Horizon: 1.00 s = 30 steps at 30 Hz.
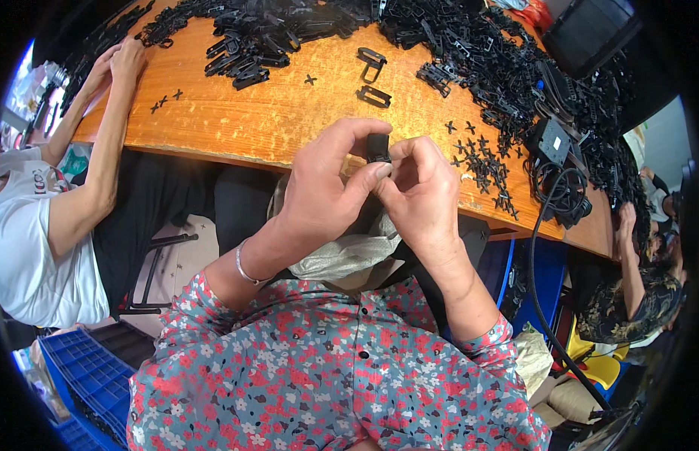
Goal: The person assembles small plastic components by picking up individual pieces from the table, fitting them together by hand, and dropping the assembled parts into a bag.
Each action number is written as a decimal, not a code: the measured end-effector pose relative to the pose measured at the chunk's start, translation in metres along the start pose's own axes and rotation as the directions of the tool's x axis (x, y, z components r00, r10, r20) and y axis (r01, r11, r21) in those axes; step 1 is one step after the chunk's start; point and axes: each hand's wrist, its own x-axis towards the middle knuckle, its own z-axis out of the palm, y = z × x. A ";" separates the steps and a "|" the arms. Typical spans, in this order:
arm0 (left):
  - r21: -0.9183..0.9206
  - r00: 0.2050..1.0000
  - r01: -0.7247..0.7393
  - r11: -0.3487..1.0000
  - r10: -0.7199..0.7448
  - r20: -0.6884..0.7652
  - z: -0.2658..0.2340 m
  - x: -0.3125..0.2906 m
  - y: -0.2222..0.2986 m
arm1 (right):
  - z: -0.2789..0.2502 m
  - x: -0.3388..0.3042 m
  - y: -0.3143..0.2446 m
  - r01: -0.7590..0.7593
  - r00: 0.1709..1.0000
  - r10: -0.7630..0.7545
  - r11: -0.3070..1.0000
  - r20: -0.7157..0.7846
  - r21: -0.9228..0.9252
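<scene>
A small black plastic part (378, 144) is gripped just past the table's near edge. My left hand (328, 177) pinches it between thumb and bent index finger. From the other side, my right hand (426, 192) closes thumb and fingers at the part's right edge; its fingertips partly hide what they touch. Straight ahead on the wood lie a black rectangular frame piece (373, 66) and a shorter black clip-like piece (374, 96). Small black cross-shaped pieces (485, 165) are scattered right of my hands.
Large heaps of black plastic parts (470, 52) cover the far side of the wooden table (244, 113). A black box with a cable (552, 143) sits at the right. Other people work at the left (101, 150) and right (627, 293). Blue crates (86, 368) stand lower left.
</scene>
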 end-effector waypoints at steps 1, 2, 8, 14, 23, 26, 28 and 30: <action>0.016 1.000 -0.002 1.000 0.002 0.008 -0.001 0.000 0.001 | 0.001 -0.002 0.000 -0.048 0.999 0.048 0.999 -0.001 0.001; 0.032 1.000 -0.004 0.999 0.003 0.017 -0.001 0.001 0.001 | 0.001 -0.003 -0.001 -0.048 0.999 0.048 0.999 0.000 0.001; -0.301 0.978 0.207 0.931 -0.198 0.062 0.002 -0.002 -0.004 | 0.011 -0.008 0.010 -0.104 0.992 0.075 0.943 0.103 0.315; -0.093 0.999 -0.019 0.996 0.022 0.028 -0.012 0.007 -0.017 | 0.005 -0.008 -0.004 -0.368 0.929 0.253 0.714 0.270 0.596; -0.612 0.855 0.488 0.622 -0.201 0.478 -0.003 0.035 -0.004 | 0.004 -0.016 -0.017 -0.472 0.859 0.267 0.741 0.436 0.477; -0.453 0.846 0.427 0.783 -0.170 0.505 0.000 0.024 0.002 | 0.004 -0.023 -0.016 -0.440 0.878 0.216 0.717 0.428 0.541; -0.487 0.881 0.344 0.803 -0.097 0.463 0.008 0.015 0.000 | 0.002 -0.027 -0.007 -0.264 0.934 0.103 0.842 0.341 0.470; -0.484 0.929 0.217 0.847 -0.027 0.369 0.013 0.004 0.004 | -0.002 -0.031 -0.008 -0.176 0.948 0.043 0.897 0.315 0.405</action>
